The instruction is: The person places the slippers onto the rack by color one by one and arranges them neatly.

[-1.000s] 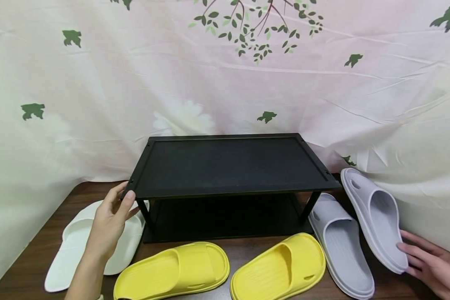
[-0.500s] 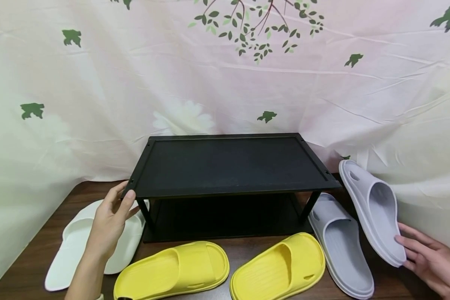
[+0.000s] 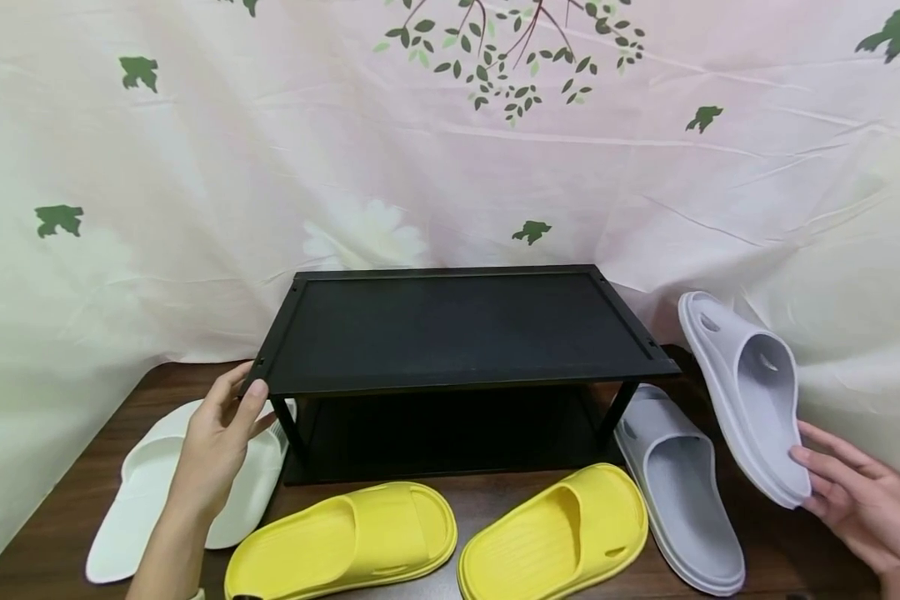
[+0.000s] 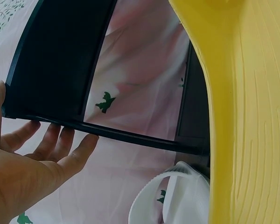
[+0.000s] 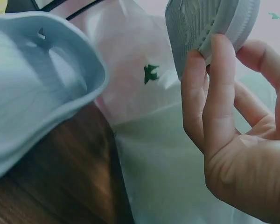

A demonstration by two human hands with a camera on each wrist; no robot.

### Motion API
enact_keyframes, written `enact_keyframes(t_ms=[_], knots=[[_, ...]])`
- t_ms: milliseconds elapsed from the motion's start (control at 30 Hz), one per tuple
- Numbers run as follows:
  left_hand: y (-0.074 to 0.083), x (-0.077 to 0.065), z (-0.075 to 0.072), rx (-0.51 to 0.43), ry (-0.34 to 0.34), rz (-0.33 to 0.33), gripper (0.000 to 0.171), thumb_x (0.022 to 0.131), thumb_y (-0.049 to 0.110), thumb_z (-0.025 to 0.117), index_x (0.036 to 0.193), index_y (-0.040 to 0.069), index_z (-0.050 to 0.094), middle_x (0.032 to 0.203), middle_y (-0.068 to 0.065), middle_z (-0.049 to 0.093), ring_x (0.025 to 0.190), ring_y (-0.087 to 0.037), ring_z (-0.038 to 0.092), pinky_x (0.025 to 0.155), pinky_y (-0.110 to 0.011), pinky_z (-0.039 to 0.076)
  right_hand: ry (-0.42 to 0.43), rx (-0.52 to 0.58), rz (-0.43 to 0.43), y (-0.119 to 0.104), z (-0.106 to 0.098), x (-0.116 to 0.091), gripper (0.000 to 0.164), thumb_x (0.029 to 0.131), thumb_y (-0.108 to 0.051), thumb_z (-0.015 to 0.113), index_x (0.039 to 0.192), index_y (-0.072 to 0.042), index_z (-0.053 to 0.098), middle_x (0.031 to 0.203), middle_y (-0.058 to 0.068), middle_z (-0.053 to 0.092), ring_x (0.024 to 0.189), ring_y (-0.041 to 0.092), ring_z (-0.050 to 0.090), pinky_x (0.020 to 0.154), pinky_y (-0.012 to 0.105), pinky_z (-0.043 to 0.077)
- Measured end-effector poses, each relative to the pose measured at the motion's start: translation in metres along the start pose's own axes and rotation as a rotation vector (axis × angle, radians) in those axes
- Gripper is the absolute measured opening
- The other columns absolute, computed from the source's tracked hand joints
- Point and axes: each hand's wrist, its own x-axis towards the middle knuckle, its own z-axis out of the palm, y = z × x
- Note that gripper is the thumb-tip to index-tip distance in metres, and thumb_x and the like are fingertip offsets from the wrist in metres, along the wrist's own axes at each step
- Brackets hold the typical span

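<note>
My right hand (image 3: 862, 500) pinches a grey slipper (image 3: 746, 400) by its heel, fingers under the sole. That slipper hangs tilted above the table, toe up, beside the rack's right end. In the right wrist view its ridged sole (image 5: 191, 32) shows above my fingers. A second grey slipper (image 3: 686, 492) lies on the table just left of it. My left hand (image 3: 213, 450) holds the left front corner of a black two-tier rack (image 3: 457, 329), thumb at the top edge. Part of a pair of white slippers (image 3: 138, 492) is hidden behind my left forearm.
Two yellow slippers, one at left (image 3: 345, 537) and one at right (image 3: 558, 533), lie in front of the rack on the dark wooden table (image 3: 802, 558). A leaf-patterned cloth (image 3: 450, 183) hangs close behind the rack and along both sides.
My right hand has raised the grey slipper higher and slightly away from the table. The left hand stays on the rack's corner, and the other slippers keep their places.
</note>
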Motion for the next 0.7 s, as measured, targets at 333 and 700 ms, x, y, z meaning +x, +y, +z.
enact_keyframes(t_ms=[333, 700], knots=[[-0.002, 0.000, -0.001, -0.030, 0.004, -0.003, 0.050, 0.098, 0.031, 0.047, 0.142, 0.011, 0.033, 0.131, -0.003, 0.043, 0.111, 0.002, 0.051, 0.085, -0.012, 0.052, 0.036, 0.000, -0.070, -0.004, 0.020, 0.007, 0.053, 0.097, 0.014, 0.021, 0.130, -0.008, 0.056, 0.103, 0.010, 0.070, 0.087, 0.019, 0.069, 0.066, 0.029, 0.059], [-0.001, 0.001, 0.000, 0.002, -0.002, -0.001, 0.050, 0.098, 0.032, 0.047, 0.142, 0.012, 0.034, 0.134, -0.010, 0.043, 0.111, 0.003, 0.050, 0.086, -0.011, 0.052, 0.006, -0.005, -0.119, -0.009, 0.038, 0.010, 0.053, 0.096, 0.016, 0.019, 0.130, -0.004, 0.054, 0.105, 0.014, 0.069, 0.089, 0.021, 0.069, 0.069, 0.031, 0.060]])
